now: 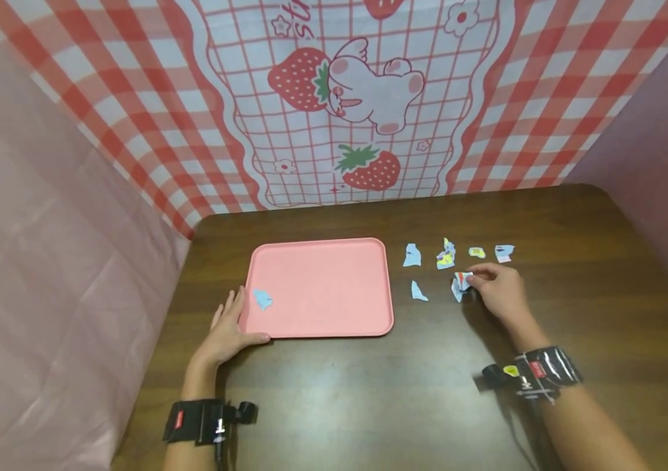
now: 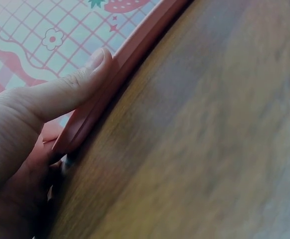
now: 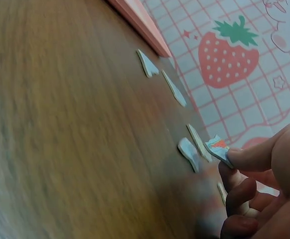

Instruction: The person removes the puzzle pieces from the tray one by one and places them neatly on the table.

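My right hand [image 1: 498, 291] pinches a small irregular puzzle piece [image 3: 217, 145], pale with an orange mark, between thumb and fingers. In the head view this piece is above another pale blue piece [image 1: 457, 293] on the table. My left hand [image 1: 224, 333] spans the near left corner of a pink tray [image 1: 322, 328]. Its thumb [image 2: 77, 92] lies straight along the tray's near rim and its other fingers rest by the left side. Inside the tray at the left is one light blue piece [image 1: 263, 299].
Right of the tray, more pieces lie on the brown table [image 1: 334, 399]: a blue one [image 1: 412, 255], a yellow-blue one [image 1: 445, 255], a small yellow one [image 1: 477, 252], a blue-pink one [image 1: 504, 252] and a narrow one [image 1: 419, 292]. A strawberry-print cloth [image 1: 334, 163] hangs behind.
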Demonstrator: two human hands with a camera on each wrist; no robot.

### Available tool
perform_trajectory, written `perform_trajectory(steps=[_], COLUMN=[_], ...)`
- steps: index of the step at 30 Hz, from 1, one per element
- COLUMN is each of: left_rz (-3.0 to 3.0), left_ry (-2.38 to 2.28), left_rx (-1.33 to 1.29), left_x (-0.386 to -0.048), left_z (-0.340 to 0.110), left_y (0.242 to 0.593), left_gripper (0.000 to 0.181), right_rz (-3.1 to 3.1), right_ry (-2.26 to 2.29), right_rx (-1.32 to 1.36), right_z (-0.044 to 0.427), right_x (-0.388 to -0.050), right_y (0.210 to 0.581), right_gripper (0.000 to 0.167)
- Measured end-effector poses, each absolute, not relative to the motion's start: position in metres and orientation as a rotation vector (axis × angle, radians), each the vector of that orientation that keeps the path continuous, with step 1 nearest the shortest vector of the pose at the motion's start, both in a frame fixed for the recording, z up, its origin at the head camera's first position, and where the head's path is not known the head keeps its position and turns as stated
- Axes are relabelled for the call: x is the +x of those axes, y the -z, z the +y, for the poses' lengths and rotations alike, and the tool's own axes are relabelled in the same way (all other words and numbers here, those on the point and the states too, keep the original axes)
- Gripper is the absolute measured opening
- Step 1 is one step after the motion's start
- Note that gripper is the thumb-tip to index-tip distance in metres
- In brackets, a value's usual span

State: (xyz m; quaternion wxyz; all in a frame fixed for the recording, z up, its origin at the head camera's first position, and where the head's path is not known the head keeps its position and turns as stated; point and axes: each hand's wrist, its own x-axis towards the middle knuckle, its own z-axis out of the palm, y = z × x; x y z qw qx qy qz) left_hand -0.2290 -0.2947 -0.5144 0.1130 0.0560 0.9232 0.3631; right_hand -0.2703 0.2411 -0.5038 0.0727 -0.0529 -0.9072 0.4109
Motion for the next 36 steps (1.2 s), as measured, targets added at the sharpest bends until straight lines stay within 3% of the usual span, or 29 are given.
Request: perform_trajectory(steps=[36], left_rz=[2.707], left_ry=[-1.063], left_rx=[0.18], left_x=[-0.23], left_z=[-0.293], left_y=[0.513], left_gripper=[0.126], right_rz=[-2.895], right_ry=[-0.933], right_rx=[-0.149], right_z=[0.275], right_x=[-0.268], right_y=[0.5], right_gripper=[0.018])
